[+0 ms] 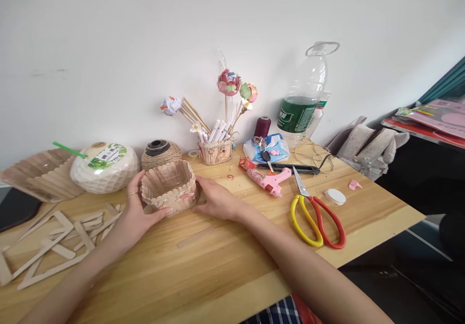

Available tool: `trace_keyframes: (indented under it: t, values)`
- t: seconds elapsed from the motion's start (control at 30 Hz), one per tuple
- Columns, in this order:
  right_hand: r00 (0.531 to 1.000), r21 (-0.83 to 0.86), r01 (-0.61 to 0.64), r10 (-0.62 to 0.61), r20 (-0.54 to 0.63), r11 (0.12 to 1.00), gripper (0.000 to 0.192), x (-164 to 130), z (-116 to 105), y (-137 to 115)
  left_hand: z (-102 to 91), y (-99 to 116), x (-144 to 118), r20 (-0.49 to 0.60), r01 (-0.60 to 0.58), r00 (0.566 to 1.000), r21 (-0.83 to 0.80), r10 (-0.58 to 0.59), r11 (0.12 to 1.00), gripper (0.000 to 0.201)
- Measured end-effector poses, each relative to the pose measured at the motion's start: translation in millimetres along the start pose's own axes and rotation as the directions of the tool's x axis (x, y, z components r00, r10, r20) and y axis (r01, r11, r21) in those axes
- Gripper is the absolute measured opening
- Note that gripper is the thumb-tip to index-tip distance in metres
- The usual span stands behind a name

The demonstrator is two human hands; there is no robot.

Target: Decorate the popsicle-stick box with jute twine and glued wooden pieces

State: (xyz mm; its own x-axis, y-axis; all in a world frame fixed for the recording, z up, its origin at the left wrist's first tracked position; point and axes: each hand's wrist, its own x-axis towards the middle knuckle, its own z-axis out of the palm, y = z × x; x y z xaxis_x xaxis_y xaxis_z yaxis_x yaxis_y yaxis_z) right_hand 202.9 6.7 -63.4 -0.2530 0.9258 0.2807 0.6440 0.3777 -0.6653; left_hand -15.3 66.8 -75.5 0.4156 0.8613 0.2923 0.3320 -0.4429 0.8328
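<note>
The left hand (pixel 140 211) grasps the left side of the small stick basket (pixel 183 195), its thumb along the front, while the right hand (pixel 218 201) cups the opposite side. The basket sits between them near the left-centre of the table (pixel 152 283); whether its base touches the wood is unclear. Just behind it stands a twine spool (pixel 163 157). Loose sticks (pixel 84 237) lie to the left; rightward are a pink glue gun (pixel 271 179) and open scissors (pixel 336 222).
</note>
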Motion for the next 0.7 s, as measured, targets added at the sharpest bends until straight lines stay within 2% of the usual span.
trace_keyframes:
  t: [0.17, 0.27, 0.33, 0.47, 0.6, 0.7]
  values:
    - [0.999, 0.063, 0.031, -0.029, -0.040, 0.998, 0.075, -0.8, -0.7, -2.9, -2.2, 15.5, 1.6, -0.015, 0.147, 0.988, -0.163, -0.152, 0.976, 0.091]
    - [0.996, 0.180, 0.040, -0.025, -0.086, 0.983, 0.077, -1.2, -1.4, -6.9, -5.2, 27.0, 2.2, -0.010, 0.224, 0.972, -0.279, -0.236, 0.934, 0.077]
    - [0.998, 0.303, 0.031, -0.012, -0.066, 0.952, 0.081, -1.5, -1.1, -10.3, -7.1, 31.3, 1.7, 0.030, 0.265, 0.962, -0.334, -0.271, 0.904, 0.064]
    - [1.000, 0.546, 0.001, -0.016, 0.023, 0.838, 0.085, -1.8, 0.4, -15.0, -8.3, 27.7, -0.3, 0.095, 0.298, 0.954, -0.372, -0.283, 0.879, 0.053]
    - [0.999, 0.672, -0.037, 0.001, 0.054, 0.739, 0.082, -0.7, 1.2, -13.6, -6.2, 16.9, -1.9, 0.082, 0.281, 0.960, -0.329, -0.269, 0.902, 0.048]
    - [0.996, 0.740, -0.063, -0.007, 0.091, 0.669, 0.082, 0.2, 1.5, -9.9, -5.2, 16.4, -2.0, 0.134, 0.259, 0.965, -0.335, -0.227, 0.906, 0.052]
